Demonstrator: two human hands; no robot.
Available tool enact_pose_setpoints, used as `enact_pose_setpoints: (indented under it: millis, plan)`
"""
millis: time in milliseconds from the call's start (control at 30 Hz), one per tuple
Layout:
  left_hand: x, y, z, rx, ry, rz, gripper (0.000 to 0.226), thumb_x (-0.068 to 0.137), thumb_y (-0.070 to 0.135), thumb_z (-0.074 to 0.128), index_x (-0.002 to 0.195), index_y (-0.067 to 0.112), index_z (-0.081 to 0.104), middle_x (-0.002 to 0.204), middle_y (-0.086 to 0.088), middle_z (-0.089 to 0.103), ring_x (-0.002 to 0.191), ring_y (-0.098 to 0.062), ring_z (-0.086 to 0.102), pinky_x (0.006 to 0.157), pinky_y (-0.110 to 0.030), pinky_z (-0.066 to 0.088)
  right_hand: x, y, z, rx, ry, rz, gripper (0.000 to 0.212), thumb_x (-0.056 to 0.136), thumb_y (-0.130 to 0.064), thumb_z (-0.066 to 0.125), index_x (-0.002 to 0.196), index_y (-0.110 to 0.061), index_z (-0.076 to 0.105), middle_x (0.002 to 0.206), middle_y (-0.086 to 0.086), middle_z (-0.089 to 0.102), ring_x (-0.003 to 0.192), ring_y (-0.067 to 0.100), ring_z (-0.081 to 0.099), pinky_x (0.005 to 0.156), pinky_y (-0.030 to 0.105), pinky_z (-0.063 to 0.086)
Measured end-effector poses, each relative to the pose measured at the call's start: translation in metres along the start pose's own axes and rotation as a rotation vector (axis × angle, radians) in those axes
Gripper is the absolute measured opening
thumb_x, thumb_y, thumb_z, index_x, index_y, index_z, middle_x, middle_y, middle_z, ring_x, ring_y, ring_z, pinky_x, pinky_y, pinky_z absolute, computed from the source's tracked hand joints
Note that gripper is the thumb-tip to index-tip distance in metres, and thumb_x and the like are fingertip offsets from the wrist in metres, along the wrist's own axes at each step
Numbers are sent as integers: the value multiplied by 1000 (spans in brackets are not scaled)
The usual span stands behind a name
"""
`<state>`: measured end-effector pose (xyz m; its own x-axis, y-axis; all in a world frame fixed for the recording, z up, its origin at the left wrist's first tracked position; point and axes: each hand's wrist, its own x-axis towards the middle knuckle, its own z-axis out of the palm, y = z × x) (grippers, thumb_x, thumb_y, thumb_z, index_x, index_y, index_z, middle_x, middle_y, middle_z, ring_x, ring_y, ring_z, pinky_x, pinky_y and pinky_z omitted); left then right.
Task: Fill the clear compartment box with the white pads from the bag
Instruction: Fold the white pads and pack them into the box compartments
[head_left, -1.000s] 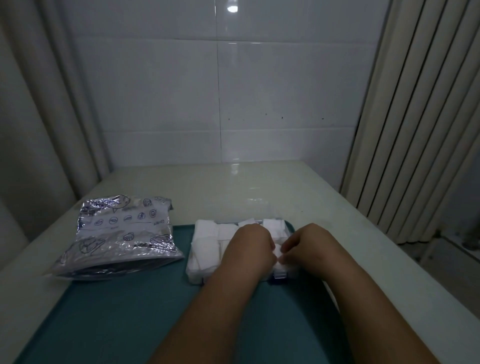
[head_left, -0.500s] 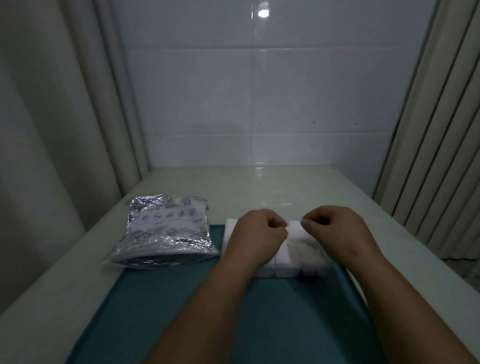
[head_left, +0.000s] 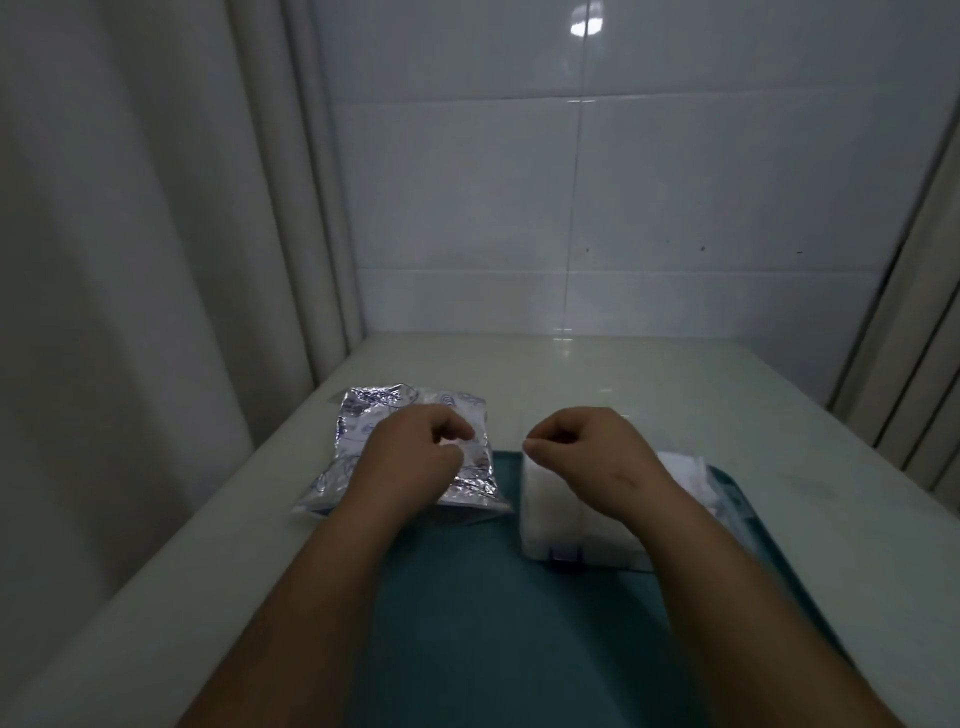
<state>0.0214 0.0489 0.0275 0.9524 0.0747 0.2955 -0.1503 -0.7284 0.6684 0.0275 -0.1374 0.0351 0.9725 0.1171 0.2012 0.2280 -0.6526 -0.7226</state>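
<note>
The clear compartment box (head_left: 566, 525) sits on the teal mat, packed with white pads (head_left: 550, 493). My right hand (head_left: 587, 447) hovers over its back left part with fingers curled; I see nothing between them. The silvery printed bag (head_left: 363, 431) lies to the left, partly on the mat's edge. My left hand (head_left: 415, 457) is over the bag's right half, fingers curled with the thumb against the forefinger at the bag's clear part. Whether it pinches the bag is unclear.
A teal mat (head_left: 467, 623) covers the near part of the pale table (head_left: 623, 374). Curtains hang on both sides and a tiled wall stands behind. Clear plastic (head_left: 727, 499) shows at the box's right side.
My hands, close together over the box a moment ago, have parted. The left hand has gone left onto the bag; the right stays above the box. The camera has turned left.
</note>
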Motion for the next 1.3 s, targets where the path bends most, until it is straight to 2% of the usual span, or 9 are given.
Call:
enact_pose_setpoints:
  millis: [100, 167, 300, 433, 567, 833, 933, 1033, 1300]
  plan:
    - [-1, -20, -10, 130, -28, 69, 40, 67, 10, 59, 94, 37, 69, 111, 14, 59, 112, -9, 51, 97, -27, 39, 2, -11, 19, -94, -34, -46, 16, 87, -33, 66, 99, -24, 73, 100, -6, 71, 90, 10, 62, 81, 25, 48]
    - [-4, -34, -13, 301, -158, 128, 51, 65, 20, 64, 110, 44, 63, 134, 16, 51, 130, -10, 40, 111, -39, 31, -3, -17, 32, -180, -43, -99, 22, 88, -33, 64, 107, -26, 71, 107, -5, 70, 95, 13, 62, 84, 25, 48]
    - [-7, -49, -8, 620, -295, 169, 67, 74, 33, 68, 135, 46, 43, 150, 16, 31, 143, -12, 21, 117, -44, 19, -14, -17, 44, -358, -92, -194, 28, 91, -27, 58, 116, -29, 67, 118, -2, 67, 109, 18, 56, 92, 29, 45]
    - [-5, -43, -11, 406, -80, 113, 42, 86, 21, 58, 126, 35, 53, 132, 7, 58, 118, -18, 54, 91, -27, 40, -19, -13, 35, -355, -53, -215, 30, 92, -23, 56, 120, -30, 65, 119, -4, 65, 110, 16, 54, 92, 27, 43]
    - [-5, -38, -12, 322, 121, 58, 14, 90, 16, 50, 100, 26, 51, 100, -4, 67, 89, -28, 59, 64, -30, 34, -20, -15, 34, -295, 17, -234, 28, 90, -16, 54, 111, -26, 70, 111, -1, 68, 105, 18, 57, 89, 29, 46]
    - [-8, -31, -10, 257, 273, 113, 11, 87, 16, 55, 86, 24, 48, 78, -4, 60, 79, -32, 56, 60, -34, 33, -23, -24, 41, -357, 67, -389, 25, 89, -13, 53, 106, -20, 70, 103, 1, 66, 98, 21, 56, 84, 29, 43]
    - [-9, -28, -11, 232, 315, 112, 8, 87, 20, 60, 86, 25, 54, 84, -5, 67, 82, -31, 60, 64, -35, 42, -25, -34, 50, -335, -57, -391, 35, 90, -11, 51, 120, -22, 65, 120, 0, 64, 110, 19, 57, 96, 27, 42]
    - [-8, -29, -11, 197, 309, 95, 10, 86, 19, 60, 84, 26, 54, 84, -1, 66, 81, -27, 58, 62, -32, 36, -21, -43, 68, -419, -217, -350, 39, 89, -8, 50, 125, -18, 61, 129, 3, 59, 114, 22, 56, 100, 32, 43]
    - [-7, -33, -7, 153, 309, 81, 10, 86, 15, 59, 85, 24, 55, 76, 6, 58, 70, -19, 48, 61, -31, 34, 6, -48, 100, -612, -309, -310, 40, 92, -11, 50, 132, -6, 50, 134, 16, 50, 116, 33, 53, 100, 43, 44]
